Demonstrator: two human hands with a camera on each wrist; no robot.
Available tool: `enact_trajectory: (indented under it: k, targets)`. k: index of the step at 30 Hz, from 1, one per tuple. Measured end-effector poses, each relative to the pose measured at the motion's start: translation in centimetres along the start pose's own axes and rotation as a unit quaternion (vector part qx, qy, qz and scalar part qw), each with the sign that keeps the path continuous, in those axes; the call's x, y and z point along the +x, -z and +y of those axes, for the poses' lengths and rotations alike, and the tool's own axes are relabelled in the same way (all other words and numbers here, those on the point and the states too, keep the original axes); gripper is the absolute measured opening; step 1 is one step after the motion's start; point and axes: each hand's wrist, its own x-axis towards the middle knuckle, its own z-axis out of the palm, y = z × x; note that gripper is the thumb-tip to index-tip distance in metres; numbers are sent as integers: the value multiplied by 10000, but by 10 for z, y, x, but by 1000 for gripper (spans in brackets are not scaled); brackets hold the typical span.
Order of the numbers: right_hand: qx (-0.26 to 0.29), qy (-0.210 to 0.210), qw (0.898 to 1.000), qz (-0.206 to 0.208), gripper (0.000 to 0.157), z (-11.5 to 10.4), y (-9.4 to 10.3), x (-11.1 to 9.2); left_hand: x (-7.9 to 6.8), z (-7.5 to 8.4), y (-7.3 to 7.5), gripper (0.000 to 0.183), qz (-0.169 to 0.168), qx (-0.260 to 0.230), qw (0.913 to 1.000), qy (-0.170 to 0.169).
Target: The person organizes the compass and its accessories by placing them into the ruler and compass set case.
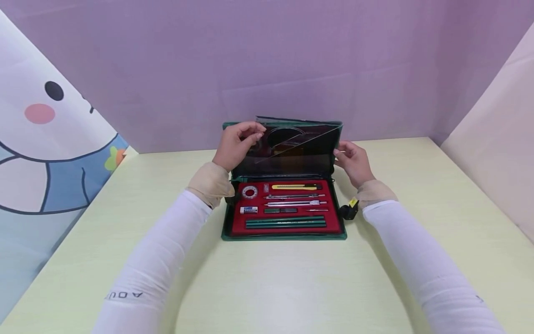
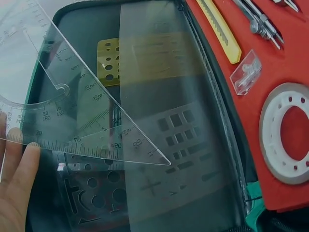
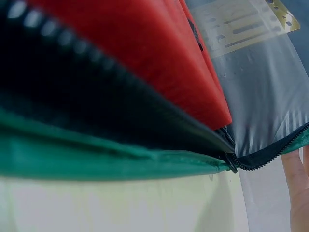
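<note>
A dark green zip case (image 1: 283,238) lies unfolded on the table, its lid (image 1: 288,167) raised at the back. My left hand (image 1: 236,145) pinches a clear set square (image 2: 99,128) by one edge, in front of the lid. The set square overlaps the lid's translucent pocket (image 2: 164,116), where a yellow stencil (image 2: 108,60) and a clear stencil (image 2: 99,186) show. At the lid's right edge, my right hand (image 1: 353,162) grips with the thumb at the front; its other fingers are partly hidden behind. In the right wrist view, fingers (image 3: 295,179) show beside the zipped rim.
The red tray (image 1: 333,225) bears a yellow cutter (image 1: 294,187), a white ring (image 1: 249,192), compasses (image 1: 292,203), an eraser (image 1: 249,210) and green pencils (image 1: 285,222). A purple cloth (image 1: 283,60) hangs behind the table (image 1: 283,287). A black wrist device (image 1: 348,210) sits by the case.
</note>
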Motion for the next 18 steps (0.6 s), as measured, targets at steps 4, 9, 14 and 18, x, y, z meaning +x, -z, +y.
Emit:
enact_trajectory:
  k: [4, 9, 14, 18]
  targets:
    - [-32, -20, 10000, -10, 20, 0, -1, 0, 0, 1, 2, 18, -56, 149, 9998, 80]
    - [-95, 11, 9999, -50, 24, 0, -2, 1, 0, 3, 5, 17, -144, 512, 9986, -7]
    - [-35, 4, 10000, -26, 17, 1, -2, 1, 0, 6, 6, 17, -267, 1110, 9932, -222]
    - [4, -1, 10000, -8, 22, 2, -1, 0, 1, 8, 6, 16, -396, 1434, 9884, -313]
